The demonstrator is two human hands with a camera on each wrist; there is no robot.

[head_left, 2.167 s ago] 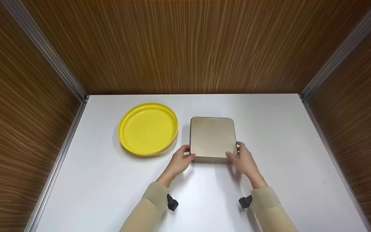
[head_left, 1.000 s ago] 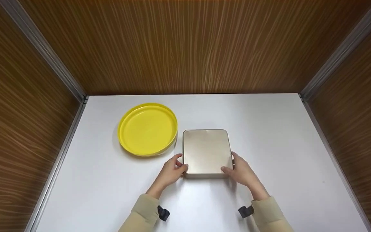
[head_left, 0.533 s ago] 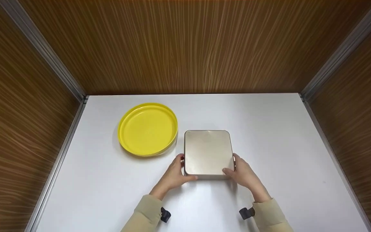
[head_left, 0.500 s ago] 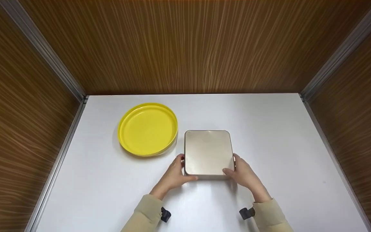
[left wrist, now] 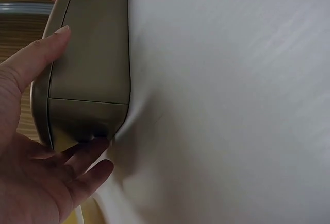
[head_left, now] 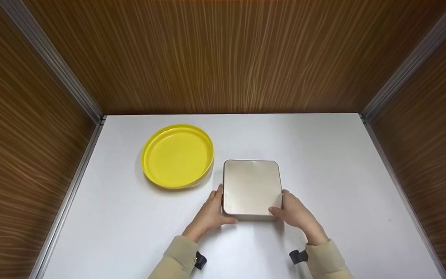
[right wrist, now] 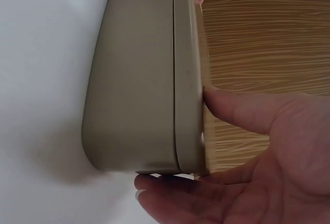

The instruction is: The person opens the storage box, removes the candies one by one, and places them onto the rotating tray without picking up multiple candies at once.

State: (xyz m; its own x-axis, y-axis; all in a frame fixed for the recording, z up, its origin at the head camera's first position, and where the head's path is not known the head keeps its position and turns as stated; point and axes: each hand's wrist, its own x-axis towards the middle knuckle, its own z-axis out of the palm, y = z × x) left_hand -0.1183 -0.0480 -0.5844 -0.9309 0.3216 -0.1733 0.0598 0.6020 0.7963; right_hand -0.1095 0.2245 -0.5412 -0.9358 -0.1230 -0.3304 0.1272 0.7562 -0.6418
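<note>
Reaching in from the near side: sleeves, two, tan, each with one black device at the cuff. Hands, two: left hand clamped on the box's near left corner, thumb along the front wall, fingers at the side; right hand clamped on the near right corner, thumb on the lid, fingers at the side. Box, one, dull gold, lid on, flat, at the near middle of the table. Open white surface runs from its right edge to the right-hand wall. Plate, one, yellow, round, left of and beyond the box, a narrow gap between. Walls, three, wood-grained.
</note>
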